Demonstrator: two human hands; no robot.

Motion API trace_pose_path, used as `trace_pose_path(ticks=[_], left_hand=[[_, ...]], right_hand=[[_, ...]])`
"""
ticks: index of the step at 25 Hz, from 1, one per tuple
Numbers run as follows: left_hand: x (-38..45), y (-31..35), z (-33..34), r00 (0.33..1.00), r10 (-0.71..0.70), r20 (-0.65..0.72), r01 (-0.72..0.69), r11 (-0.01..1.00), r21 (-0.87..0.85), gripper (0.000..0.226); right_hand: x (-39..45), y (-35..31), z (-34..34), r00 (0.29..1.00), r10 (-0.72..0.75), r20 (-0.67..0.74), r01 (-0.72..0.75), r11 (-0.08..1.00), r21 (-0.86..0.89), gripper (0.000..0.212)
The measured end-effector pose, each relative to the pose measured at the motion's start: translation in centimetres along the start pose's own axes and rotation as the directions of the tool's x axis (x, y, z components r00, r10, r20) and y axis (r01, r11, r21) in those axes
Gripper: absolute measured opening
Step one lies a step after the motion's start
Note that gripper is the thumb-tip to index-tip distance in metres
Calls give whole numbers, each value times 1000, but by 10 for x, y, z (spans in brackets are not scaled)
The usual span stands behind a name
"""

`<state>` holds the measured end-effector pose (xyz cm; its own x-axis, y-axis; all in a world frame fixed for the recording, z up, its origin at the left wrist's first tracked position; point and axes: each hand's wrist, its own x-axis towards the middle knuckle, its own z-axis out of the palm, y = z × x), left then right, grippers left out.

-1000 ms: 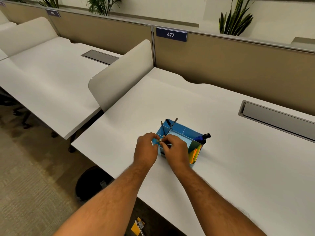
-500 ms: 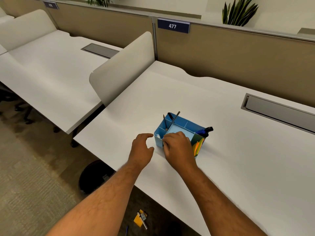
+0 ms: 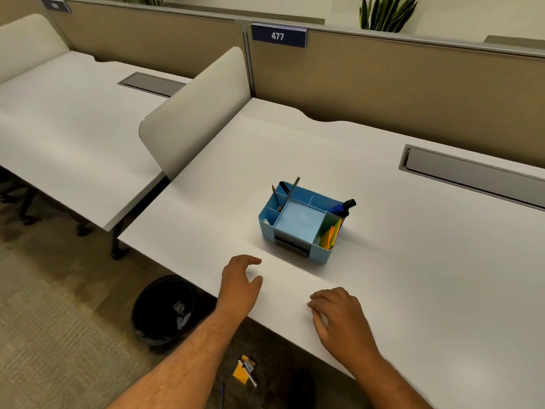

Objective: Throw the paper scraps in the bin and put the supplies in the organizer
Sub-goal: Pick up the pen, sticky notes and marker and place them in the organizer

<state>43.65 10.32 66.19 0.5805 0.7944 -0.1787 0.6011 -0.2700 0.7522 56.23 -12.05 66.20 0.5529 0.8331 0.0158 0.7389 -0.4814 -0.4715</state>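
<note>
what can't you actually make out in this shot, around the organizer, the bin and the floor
All in the head view:
- Organizer: the small pale item in its front-left compartment is too small to identify.
- Dark strip on its front wall: blurred, unreadable.
- Bin: only some pale scraps show; its dark depth hides the rest.
- Floor items under the desk edge: a yellow piece and pen-like things, too small to name.
- Left hand and right hand: palms face down, undersides hidden.

We see a white counter with a grey cable hatch, backed by a tan partition bearing a blue plate marked 477. A cream divider separates a neighbouring white desk. Below lies beige carpet; a plant rises behind.
</note>
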Motion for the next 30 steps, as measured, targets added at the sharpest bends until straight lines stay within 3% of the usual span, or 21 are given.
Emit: trace_pose_path(ticks=[7, 14, 23, 30], left_hand=[[-35, -31, -31, 992, 115, 55, -115, 993, -17, 37], [-83, -121, -86, 943, 218, 253, -237, 971, 45, 28], [-141, -278, -169, 916, 56, 397, -77, 996, 37, 26], [-182, -344, -164, 912, -139, 386, 150, 989, 2, 22]], right_hand=[[-21, -22, 9, 988, 151, 34, -153, 985, 81, 32], [-87, -93, 68, 975, 221, -36, -215, 968, 127, 33], [-163, -219, 188, 945, 327, -9, -325, 942, 80, 33], [-181, -247, 250, 915, 342, 214, -354, 935, 19, 43]])
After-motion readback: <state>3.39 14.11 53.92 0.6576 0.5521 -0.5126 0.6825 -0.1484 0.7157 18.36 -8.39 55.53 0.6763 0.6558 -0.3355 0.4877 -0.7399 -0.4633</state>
